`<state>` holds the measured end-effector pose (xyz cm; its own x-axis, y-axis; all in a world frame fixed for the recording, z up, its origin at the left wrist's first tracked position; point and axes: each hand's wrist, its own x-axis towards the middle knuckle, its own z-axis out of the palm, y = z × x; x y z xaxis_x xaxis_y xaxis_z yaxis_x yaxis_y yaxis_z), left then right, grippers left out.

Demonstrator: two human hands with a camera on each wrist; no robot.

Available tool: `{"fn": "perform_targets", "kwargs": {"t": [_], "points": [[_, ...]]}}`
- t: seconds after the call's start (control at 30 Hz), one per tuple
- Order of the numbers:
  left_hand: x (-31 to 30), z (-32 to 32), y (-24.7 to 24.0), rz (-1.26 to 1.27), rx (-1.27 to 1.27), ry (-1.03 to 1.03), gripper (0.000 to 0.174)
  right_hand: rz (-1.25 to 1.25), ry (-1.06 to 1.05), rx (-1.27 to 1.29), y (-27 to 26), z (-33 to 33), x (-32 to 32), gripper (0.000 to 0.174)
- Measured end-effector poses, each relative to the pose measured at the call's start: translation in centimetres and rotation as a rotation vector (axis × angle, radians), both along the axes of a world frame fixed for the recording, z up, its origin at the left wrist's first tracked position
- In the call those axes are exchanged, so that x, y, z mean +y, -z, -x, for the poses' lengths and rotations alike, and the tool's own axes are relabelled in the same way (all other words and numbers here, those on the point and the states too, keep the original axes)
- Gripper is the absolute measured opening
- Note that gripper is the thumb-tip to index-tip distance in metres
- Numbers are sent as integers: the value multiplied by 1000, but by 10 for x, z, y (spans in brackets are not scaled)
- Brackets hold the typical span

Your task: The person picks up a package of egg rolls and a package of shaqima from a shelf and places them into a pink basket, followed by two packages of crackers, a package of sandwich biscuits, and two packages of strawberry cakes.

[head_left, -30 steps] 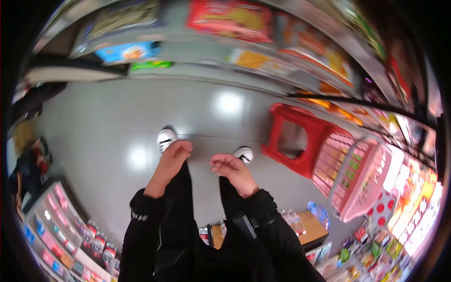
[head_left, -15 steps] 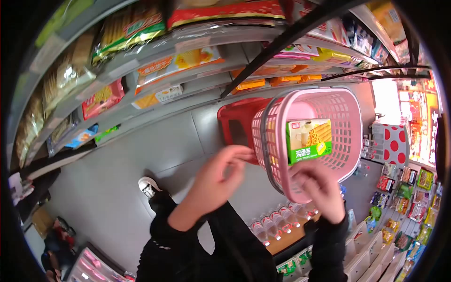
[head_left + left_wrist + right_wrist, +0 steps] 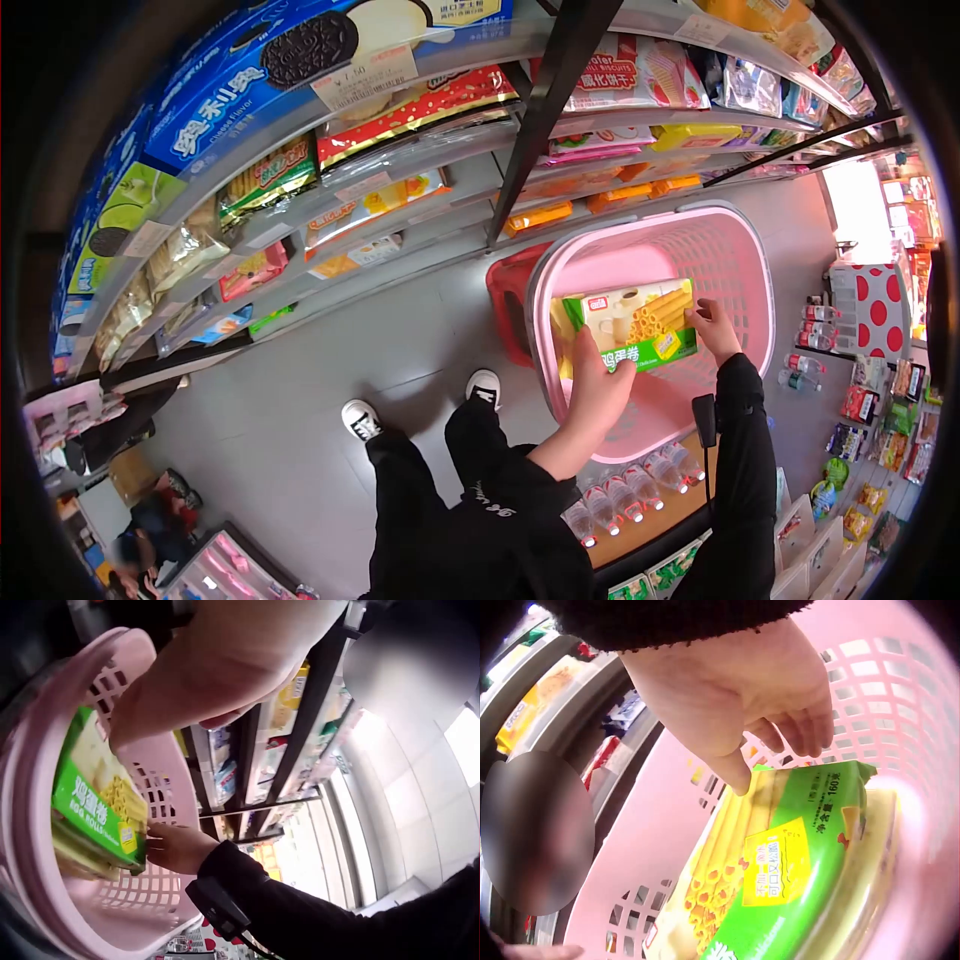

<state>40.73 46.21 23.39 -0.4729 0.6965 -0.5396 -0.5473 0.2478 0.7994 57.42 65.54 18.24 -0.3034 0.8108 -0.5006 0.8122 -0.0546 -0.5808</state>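
Note:
A green and cream package of egg rolls (image 3: pixel 655 318) lies tilted inside the pink basket (image 3: pixel 765 290). My left hand (image 3: pixel 597 388) grips it by its left end, the thumb along the lower front edge. At the opposite end my right hand (image 3: pixel 716 330) holds the package between thumb and fingers. In the right wrist view the right thumb (image 3: pixel 737 776) presses on the printed front, while the fingers reach down past the end. A second, yellowish package (image 3: pixel 881 847) sits beneath the egg rolls, mostly hidden by them.
A red stool (image 3: pixel 508 310) stands under the basket's left side. Shelves of snacks, including a blue cookie box (image 3: pixel 240 110), run along the far side. Several bottles (image 3: pixel 640 485) line a wooden ledge nearer me. A polka-dot box (image 3: pixel 880 310) is at the right.
My left hand has moved from beside the basket into it, onto the egg rolls' left end. My right hand has gone from the near rim to their right end. The head view has shifted.

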Motion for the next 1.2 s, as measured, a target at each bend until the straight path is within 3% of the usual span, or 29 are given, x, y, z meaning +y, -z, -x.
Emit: {"fn": "perform_targets", "kwargs": {"t": [0.13, 0.27, 0.33, 0.43, 0.53, 0.57, 0.73, 0.8, 0.87, 0.9, 0.93, 0.97, 1.0, 1.03, 1.2], "points": [[10, -5, 23, 54, 184, -56, 52, 189, 6, 43, 1, 3, 3, 46], [14, 2, 31, 218, 170, 27, 46, 260, 69, 162, 15, -6, 8, 44], [16, 1, 38, 61, -131, -59, 44, 305, 85, 184, 15, -5, 9, 45], [17, -5, 52, 63, -170, 88, 41, 330, 142, 146, 4, 0, 6, 38], [19, -10, 49, 45, -158, 15, 41, 495, 163, 170, -4, -4, 12, 28], [19, -9, 42, 50, -156, 15, 41, 463, 174, 207, -10, -2, 9, 19], [15, -7, 13, -103, 170, 27, 38, 208, 172, 356, -57, -9, -2, 16], [9, -6, 6, -123, 191, 28, 37, 3, 124, 269, -91, -7, -16, 18], [2, 5, -17, -131, 177, 81, 38, -151, 56, 341, -120, 0, -34, 16], [-4, 12, -30, -200, 290, 76, 40, -206, 143, 321, -134, 1, -46, 15], [-11, 18, -41, -168, 78, 139, 53, -243, 131, 328, -142, -1, -54, 16], [-18, 22, -48, -191, 280, 115, 55, -305, 144, 364, -137, 12, -60, 16], [-25, 28, -53, -211, 482, 94, 58, -333, 127, 320, -161, 10, -78, 17], [-34, 36, -60, -271, 399, 75, 60, -367, 144, 331, -167, 17, -90, 18], [-104, 89, -79, -253, 503, 151, 50, -403, 99, 425, -179, 70, -148, 21]]}}
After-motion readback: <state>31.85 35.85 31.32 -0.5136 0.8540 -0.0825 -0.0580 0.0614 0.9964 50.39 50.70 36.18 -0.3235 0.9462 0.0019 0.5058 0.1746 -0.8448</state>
